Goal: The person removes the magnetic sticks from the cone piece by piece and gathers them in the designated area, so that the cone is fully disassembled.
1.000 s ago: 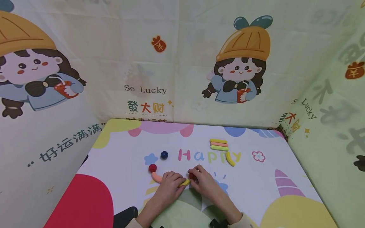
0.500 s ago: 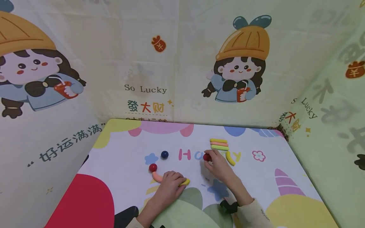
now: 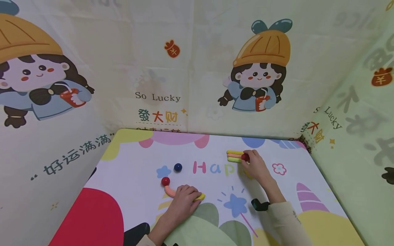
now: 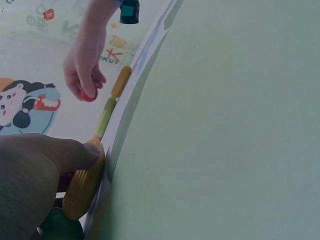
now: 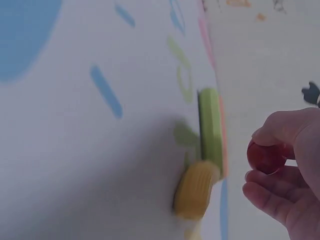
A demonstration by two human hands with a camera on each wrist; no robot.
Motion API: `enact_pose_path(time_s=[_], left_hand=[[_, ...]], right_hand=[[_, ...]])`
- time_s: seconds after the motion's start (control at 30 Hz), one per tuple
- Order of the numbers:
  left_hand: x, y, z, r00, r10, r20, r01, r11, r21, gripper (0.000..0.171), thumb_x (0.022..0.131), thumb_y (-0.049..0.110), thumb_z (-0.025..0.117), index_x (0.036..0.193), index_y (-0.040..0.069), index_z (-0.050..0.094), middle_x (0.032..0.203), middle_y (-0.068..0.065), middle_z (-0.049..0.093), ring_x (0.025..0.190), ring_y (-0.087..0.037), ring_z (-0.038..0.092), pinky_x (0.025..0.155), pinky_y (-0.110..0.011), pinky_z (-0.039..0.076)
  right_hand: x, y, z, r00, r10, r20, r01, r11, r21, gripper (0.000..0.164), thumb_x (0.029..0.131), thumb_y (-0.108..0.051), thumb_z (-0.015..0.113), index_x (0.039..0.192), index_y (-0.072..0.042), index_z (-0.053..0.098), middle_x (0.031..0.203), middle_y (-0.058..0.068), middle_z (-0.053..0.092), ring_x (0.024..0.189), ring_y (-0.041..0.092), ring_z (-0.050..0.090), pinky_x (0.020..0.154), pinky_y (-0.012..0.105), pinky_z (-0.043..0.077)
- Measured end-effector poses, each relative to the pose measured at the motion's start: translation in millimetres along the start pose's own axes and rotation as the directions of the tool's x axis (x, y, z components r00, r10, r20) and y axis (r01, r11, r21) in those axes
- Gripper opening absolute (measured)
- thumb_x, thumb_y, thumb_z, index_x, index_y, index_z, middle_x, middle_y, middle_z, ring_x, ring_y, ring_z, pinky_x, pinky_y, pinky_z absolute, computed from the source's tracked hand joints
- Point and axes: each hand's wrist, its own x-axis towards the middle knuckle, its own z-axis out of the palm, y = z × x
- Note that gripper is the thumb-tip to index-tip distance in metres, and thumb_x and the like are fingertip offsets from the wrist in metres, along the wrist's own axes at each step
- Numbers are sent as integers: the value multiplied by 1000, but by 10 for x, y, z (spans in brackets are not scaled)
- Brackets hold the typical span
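Observation:
My right hand [image 3: 258,168] pinches a red ball [image 5: 265,157] between thumb and fingers. In the head view it overlaps the right ends of three short sticks lying side by side, yellow [image 3: 234,152], pink [image 3: 233,155] and green [image 3: 233,159]. A yellow curved piece [image 5: 194,192] lies partly hidden below this hand. My left hand [image 3: 186,199] holds another yellow curved piece [image 4: 85,192] down on the table, the thumb along its side. A green ball [image 4: 61,226] shows beside that piece in the left wrist view. From under the left hand extends a pink curved piece [image 3: 169,192].
A second red ball [image 3: 165,181] sits at the pink curve's far end. Farther back is a dark blue ball [image 3: 178,167]. The printed tabletop [image 3: 138,164] ends at a cloth wall [image 3: 197,68] behind and on both sides.
My right hand has carried the red ball from beside the left hand, back and to the right, up to the three sticks. The left hand has stayed in place.

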Motion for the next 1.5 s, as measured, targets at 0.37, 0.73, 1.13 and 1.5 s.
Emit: enact_pose_path(time_s=[0.37, 0.73, 1.13, 1.5], left_hand=[[6, -5, 15, 1000, -11, 15, 11, 1000, 6, 32, 94, 36, 69, 122, 20, 73, 113, 7, 69, 109, -15, 57, 103, -43, 43], [0, -27, 33, 1000, 21, -15, -21, 1000, 18, 29, 94, 35, 70, 119, 20, 74, 110, 7, 69, 107, -14, 57, 101, -43, 43], [12, -32, 16, 1000, 17, -20, -17, 1000, 19, 29, 94, 36, 69, 119, 21, 74, 110, 8, 69, 108, -14, 57, 101, -42, 43], [7, -31, 8, 1000, 19, -22, -19, 1000, 24, 30, 95, 37, 68, 120, 21, 73, 111, 8, 69, 108, -13, 57, 102, -42, 43]], right_hand=[[86, 352, 27, 985, 160, 71, -160, 987, -2, 47, 96, -19, 60, 136, 3, 51, 128, 27, 52, 106, 39, 54, 96, 55, 52], [127, 498, 113, 982, 172, 80, -169, 985, -37, 46, 94, -16, 62, 133, 7, 53, 126, 32, 54, 107, 43, 56, 97, 58, 52], [147, 458, 86, 979, 176, 107, -173, 984, -32, 48, 94, -15, 64, 134, 8, 51, 126, 33, 53, 109, 44, 56, 98, 58, 51], [142, 440, 71, 983, 157, 99, -157, 988, -12, 48, 92, -12, 62, 134, 10, 50, 123, 33, 53, 102, 40, 59, 94, 55, 52]])
